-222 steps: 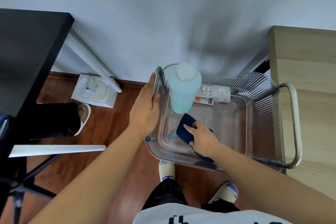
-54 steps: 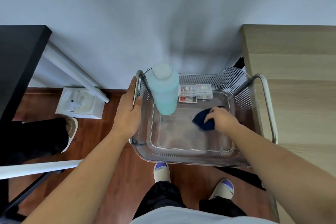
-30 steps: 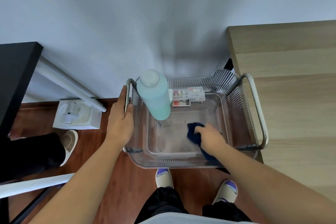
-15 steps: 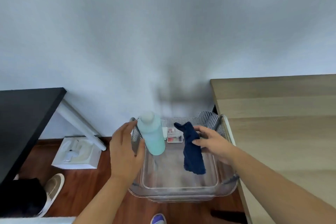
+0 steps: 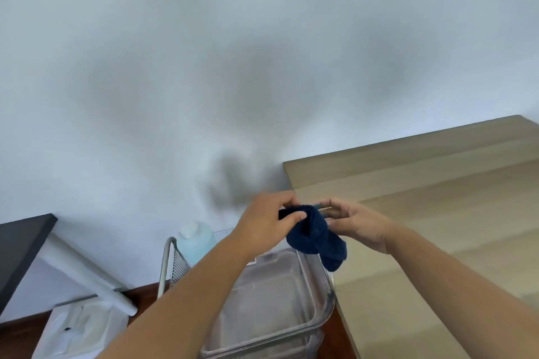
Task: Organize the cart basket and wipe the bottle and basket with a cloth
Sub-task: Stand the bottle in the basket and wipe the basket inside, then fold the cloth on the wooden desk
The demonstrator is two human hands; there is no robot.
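Note:
A dark blue cloth point(image 5: 313, 237) hangs in the air above the right rim of the clear cart basket point(image 5: 277, 303). My left hand point(image 5: 267, 220) pinches its upper left end and my right hand point(image 5: 354, 223) pinches its upper right end, so the cloth droops between them. The pale blue bottle point(image 5: 195, 239) stands upright in the basket's far left corner, partly hidden by my left forearm. The basket floor below my arms looks bare; its far edge is hidden.
A light wooden tabletop point(image 5: 431, 236) runs along the basket's right side. A black desk point(image 5: 20, 245) with a white leg point(image 5: 87, 274) stands at the left. A white box point(image 5: 78, 329) lies on the wood floor by the wall.
The right hand lifted the cloth out of the basket. The left hand let go of the basket rim and took hold of the cloth too. My view tilted upward toward the wall.

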